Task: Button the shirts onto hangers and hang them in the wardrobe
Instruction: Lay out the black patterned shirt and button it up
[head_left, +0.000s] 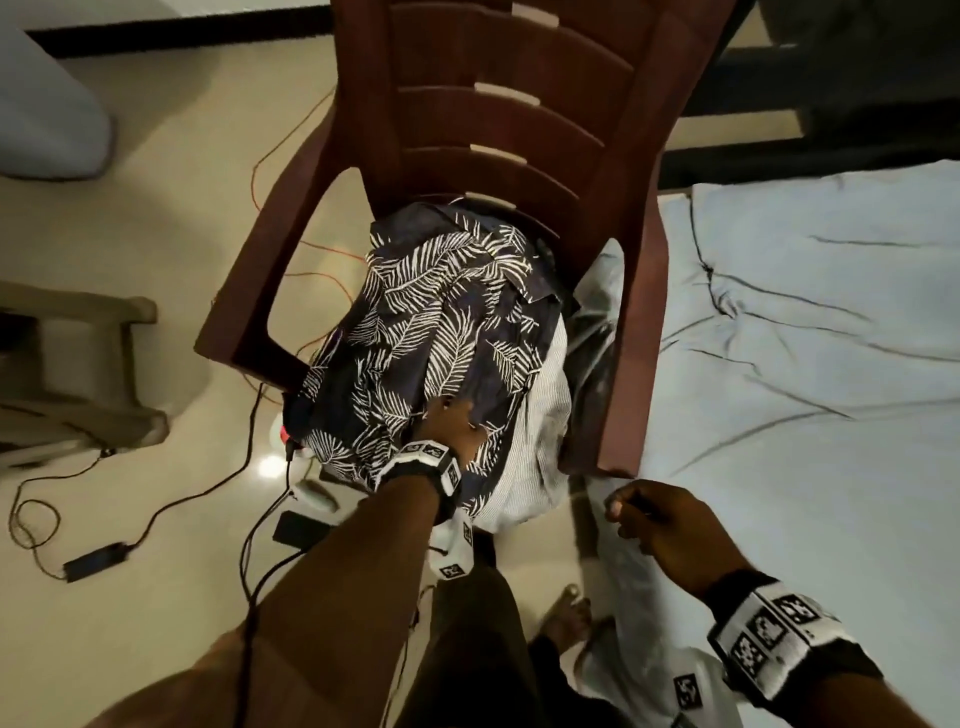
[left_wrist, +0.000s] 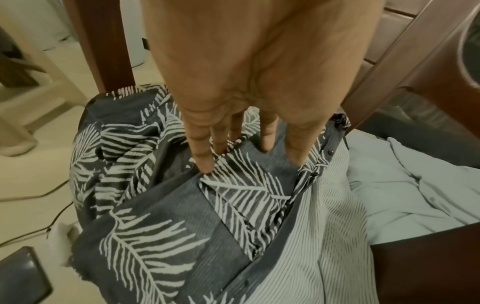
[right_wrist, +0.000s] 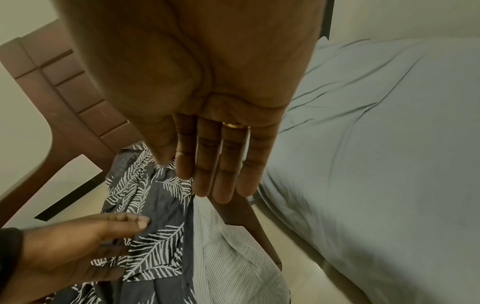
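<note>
At the centre of the frame the leaf-print shirt (head_left: 441, 332) lies heaped on the chair (head_left: 519, 104) over a striped shirt (head_left: 545, 415), the left hand (head_left: 452, 421) touching it with spread fingers, the right hand (head_left: 670, 530) loosely curled and empty; it is better to pinch the collar and lift only this shirt.

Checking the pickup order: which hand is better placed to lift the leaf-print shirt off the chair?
Left, probably. The left hand already has its fingers on the leaf-print shirt piled on the chair. The right hand hangs off to the side, holding nothing.
</note>
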